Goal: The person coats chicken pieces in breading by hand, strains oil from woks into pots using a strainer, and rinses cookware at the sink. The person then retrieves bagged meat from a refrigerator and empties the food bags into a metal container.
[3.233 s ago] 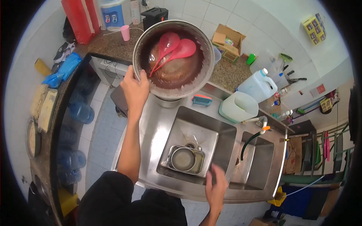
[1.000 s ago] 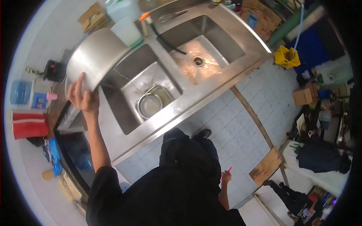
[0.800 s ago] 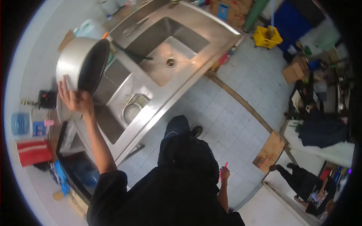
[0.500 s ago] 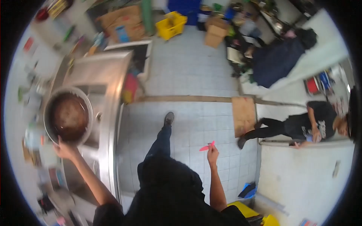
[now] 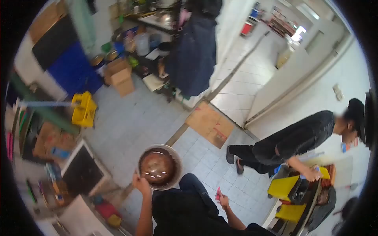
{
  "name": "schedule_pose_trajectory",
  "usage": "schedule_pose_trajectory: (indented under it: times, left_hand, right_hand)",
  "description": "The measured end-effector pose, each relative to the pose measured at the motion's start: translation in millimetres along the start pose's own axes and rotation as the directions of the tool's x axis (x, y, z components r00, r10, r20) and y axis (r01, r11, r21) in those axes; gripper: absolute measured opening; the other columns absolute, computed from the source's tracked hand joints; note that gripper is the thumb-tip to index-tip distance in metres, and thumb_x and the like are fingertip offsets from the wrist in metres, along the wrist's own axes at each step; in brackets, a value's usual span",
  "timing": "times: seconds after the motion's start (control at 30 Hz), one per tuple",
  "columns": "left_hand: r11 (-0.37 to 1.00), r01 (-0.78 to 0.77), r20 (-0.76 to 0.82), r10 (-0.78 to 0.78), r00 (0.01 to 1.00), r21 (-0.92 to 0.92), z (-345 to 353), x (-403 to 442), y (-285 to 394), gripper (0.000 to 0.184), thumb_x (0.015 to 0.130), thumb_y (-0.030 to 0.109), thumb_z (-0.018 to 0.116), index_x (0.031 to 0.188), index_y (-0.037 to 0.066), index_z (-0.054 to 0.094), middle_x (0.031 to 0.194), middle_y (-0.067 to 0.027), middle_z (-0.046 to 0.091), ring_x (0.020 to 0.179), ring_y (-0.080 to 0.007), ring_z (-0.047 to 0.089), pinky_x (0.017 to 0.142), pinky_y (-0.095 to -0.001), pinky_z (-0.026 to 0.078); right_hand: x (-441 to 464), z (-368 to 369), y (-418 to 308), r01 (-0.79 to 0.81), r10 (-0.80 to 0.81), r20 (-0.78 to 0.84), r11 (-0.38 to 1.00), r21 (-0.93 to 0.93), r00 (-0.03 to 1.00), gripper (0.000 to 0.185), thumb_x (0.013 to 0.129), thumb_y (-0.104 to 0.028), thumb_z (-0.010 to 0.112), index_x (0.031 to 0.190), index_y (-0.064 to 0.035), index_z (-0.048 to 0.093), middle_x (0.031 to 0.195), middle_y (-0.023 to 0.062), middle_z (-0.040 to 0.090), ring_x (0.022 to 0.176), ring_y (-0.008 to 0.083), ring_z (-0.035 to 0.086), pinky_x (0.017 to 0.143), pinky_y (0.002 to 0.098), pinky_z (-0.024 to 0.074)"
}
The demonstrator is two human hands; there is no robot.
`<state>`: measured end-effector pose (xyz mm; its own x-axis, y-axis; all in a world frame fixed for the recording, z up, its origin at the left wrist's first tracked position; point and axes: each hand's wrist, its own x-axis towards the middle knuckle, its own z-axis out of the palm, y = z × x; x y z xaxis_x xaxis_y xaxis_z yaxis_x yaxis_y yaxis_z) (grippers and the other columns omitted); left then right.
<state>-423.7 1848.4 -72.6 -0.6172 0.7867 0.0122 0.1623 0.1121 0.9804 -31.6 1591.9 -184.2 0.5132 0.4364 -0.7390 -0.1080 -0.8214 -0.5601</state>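
Observation:
My left hand [image 5: 141, 183] is closed on the rim of a large round pot [image 5: 178, 154]. The pot is held above the floor in front of my body, with brown, shiny contents inside. My right hand [image 5: 223, 201] is closed around a small bright pink flat tool [image 5: 218, 192], out to the right of my legs. The tool's exact kind does not show clearly.
A person in black [image 5: 295, 133] stands at the right by yellow bins [image 5: 283, 188]. Flattened cardboard [image 5: 210, 124] lies before an open doorway. A yellow mop bucket [image 5: 84, 109], a cardboard box [image 5: 120, 76] and a cluttered shelf are further off.
My view has turned right, away from the steel sink counter. The pot has left the counter in my left hand. The pink tool stays in my right hand. The person now reaches towards the bins.

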Motion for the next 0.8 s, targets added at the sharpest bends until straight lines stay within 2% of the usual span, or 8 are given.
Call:
schedule_pose_trajectory:
  times: [0.17,0.23,0.3,0.37,0.4,0.43,0.5,0.8]
  left_hand:
    - [1.0,-0.005,0.439,0.01,0.898,-0.012,201,20,73,0.019,0.076,-0.004,0.065,0.066,-0.005,0.048,0.076,-0.006,0.061,0.065,-0.0118,0.04,0.057,-0.0307,0.035]
    - [0.996,-0.058,0.562,0.009,0.827,0.069,278,26,73,0.04,0.075,-0.002,0.069,0.059,0.006,0.034,0.06,0.001,0.04,0.06,-0.0112,0.037,0.055,-0.0306,0.034]
    - [0.978,-0.17,0.615,0.062,0.786,0.118,357,28,70,0.041,0.075,-0.002,0.069,0.057,0.005,0.033,0.058,0.0004,0.041,0.058,-0.0116,0.038,0.054,-0.0313,0.034]
    - [0.983,-0.174,0.661,0.09,0.745,0.062,427,24,102,0.04,0.075,-0.002,0.069,0.056,0.004,0.034,0.058,-0.0005,0.041,0.057,-0.012,0.038,0.054,-0.0318,0.035]
    - [0.986,-0.16,0.693,0.085,0.716,0.044,460,22,116,0.04,0.074,-0.002,0.069,0.056,0.003,0.034,0.057,-0.0015,0.041,0.056,-0.0124,0.039,0.054,-0.0322,0.035]
    - [0.985,-0.168,0.701,0.101,0.706,0.027,498,22,123,0.04,0.074,-0.002,0.069,0.056,0.003,0.034,0.057,-0.0015,0.041,0.056,-0.0124,0.039,0.054,-0.0322,0.035]
    - [0.957,-0.189,0.692,-0.015,0.721,0.218,558,22,123,0.038,0.073,0.0,0.07,0.056,0.002,0.036,0.057,-0.0032,0.041,0.056,-0.0135,0.039,0.055,-0.0334,0.036]
    - [0.927,-0.272,0.687,0.021,0.726,0.26,834,27,197,0.04,0.074,0.002,0.07,0.061,0.001,0.033,0.057,-0.0061,0.042,0.056,-0.018,0.039,0.056,-0.0368,0.036]
  right_hand:
    - [36,8,124,0.046,-0.082,-0.16,0.976,-0.215,0.984,0.025,0.092,-0.026,0.058,0.096,-0.0048,0.071,0.078,0.0078,0.071,0.065,0.0189,0.069,0.055,0.0283,0.0536]
    - [6,28,68,-0.102,0.146,-0.333,0.984,0.147,0.931,0.026,0.079,-0.027,0.068,0.094,-0.0062,0.067,0.078,0.0087,0.069,0.065,0.0188,0.063,0.051,0.0364,0.0479]
    - [107,40,198,-0.252,0.271,0.266,-0.086,0.964,0.925,0.033,0.085,-0.023,0.065,0.111,-0.0031,0.061,0.083,0.0102,0.07,0.069,0.0177,0.065,0.054,0.0322,0.0497]
    - [117,56,121,-0.046,0.128,0.024,0.174,0.984,0.991,0.038,0.091,-0.015,0.057,0.128,-0.0077,0.052,0.096,0.0176,0.067,0.071,0.0267,0.065,0.056,0.0328,0.0529]
    - [117,48,-10,0.041,0.462,-0.364,0.572,0.819,0.809,0.048,0.092,-0.011,0.054,0.138,-0.0116,0.039,0.096,0.0173,0.064,0.067,0.0239,0.062,0.049,0.0269,0.0503]
    - [181,51,-8,0.552,-0.029,-0.711,0.653,0.519,0.703,0.063,0.092,-0.027,0.057,0.145,-0.0174,0.025,0.099,0.015,0.064,0.065,0.0248,0.062,0.049,0.0294,0.0525]
    - [189,-38,-252,0.493,-0.154,-0.765,0.838,0.234,0.625,0.027,0.095,-0.012,0.052,0.119,0.001,0.055,0.088,0.0113,0.069,0.074,0.0148,0.064,0.064,0.0265,0.0511]
    - [370,-214,-685,0.706,-0.791,0.002,0.546,-0.451,0.612,0.025,0.092,-0.022,0.057,0.111,-0.0081,0.064,0.084,0.0176,0.068,0.073,0.0331,0.066,0.067,0.0406,0.0533]
